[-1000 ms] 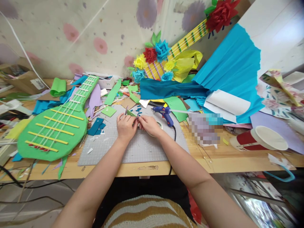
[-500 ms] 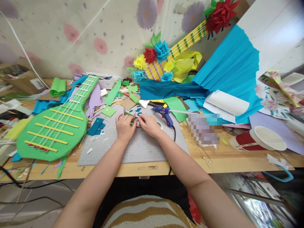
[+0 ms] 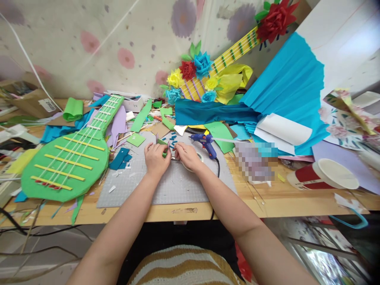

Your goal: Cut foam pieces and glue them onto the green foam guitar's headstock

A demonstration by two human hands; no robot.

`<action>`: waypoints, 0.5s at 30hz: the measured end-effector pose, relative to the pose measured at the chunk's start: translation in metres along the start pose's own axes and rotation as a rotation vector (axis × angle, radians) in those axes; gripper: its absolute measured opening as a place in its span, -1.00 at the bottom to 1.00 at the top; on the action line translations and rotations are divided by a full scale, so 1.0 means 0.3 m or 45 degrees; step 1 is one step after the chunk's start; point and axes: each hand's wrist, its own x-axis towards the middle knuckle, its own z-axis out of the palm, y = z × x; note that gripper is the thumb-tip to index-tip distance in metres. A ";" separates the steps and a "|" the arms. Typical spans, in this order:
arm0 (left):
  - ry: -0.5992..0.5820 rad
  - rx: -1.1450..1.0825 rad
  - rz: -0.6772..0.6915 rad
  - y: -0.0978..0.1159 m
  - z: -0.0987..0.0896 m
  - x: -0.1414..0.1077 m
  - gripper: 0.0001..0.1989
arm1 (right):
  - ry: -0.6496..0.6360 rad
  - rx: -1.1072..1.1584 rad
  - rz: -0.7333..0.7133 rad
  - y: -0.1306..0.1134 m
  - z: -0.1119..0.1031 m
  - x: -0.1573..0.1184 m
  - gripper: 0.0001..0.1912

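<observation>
Over the grey cutting mat, my left hand is closed around a small green piece with purple edges, mostly covered by the fingers. My right hand is beside it, fingers pinched together close to that piece. Whatever sits in the right fingertips is too small to make out. Partly under the right hand lies a white ring like a tape roll. Small dark blue strips are scattered just beyond the hands. To the right rests a blue glue gun with a black cord.
A green paper lute lies on the left. Behind stands a yellow stringed instrument with paper flowers. Blue crepe paper spreads at right, near a tipped paper cup. Paper scraps litter the wooden table.
My right hand has shifted very slightly to the right, opening a small gap from the left fingers. The left hand stays in place with its piece.
</observation>
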 end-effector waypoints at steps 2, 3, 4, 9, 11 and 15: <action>0.015 -0.003 -0.017 0.000 -0.001 0.002 -0.90 | 0.051 0.029 0.000 0.001 0.000 -0.005 -0.76; 0.018 -0.008 -0.021 -0.001 -0.001 0.003 -0.90 | 0.071 0.028 -0.008 -0.001 0.000 -0.007 -0.79; 0.017 -0.016 -0.025 -0.002 -0.001 0.003 -0.91 | 0.082 0.021 -0.020 -0.004 0.001 -0.010 -0.80; -0.005 -0.097 -0.149 -0.009 0.008 -0.008 -0.92 | 0.077 -0.015 -0.085 -0.010 0.013 -0.009 -0.80; -0.024 -0.106 -0.194 -0.014 0.010 -0.012 -0.93 | 0.073 -0.011 -0.083 0.000 0.017 -0.006 -0.78; -0.016 -0.056 -0.210 -0.032 0.002 -0.011 -0.94 | 0.157 -0.036 0.003 0.020 0.009 0.000 -0.74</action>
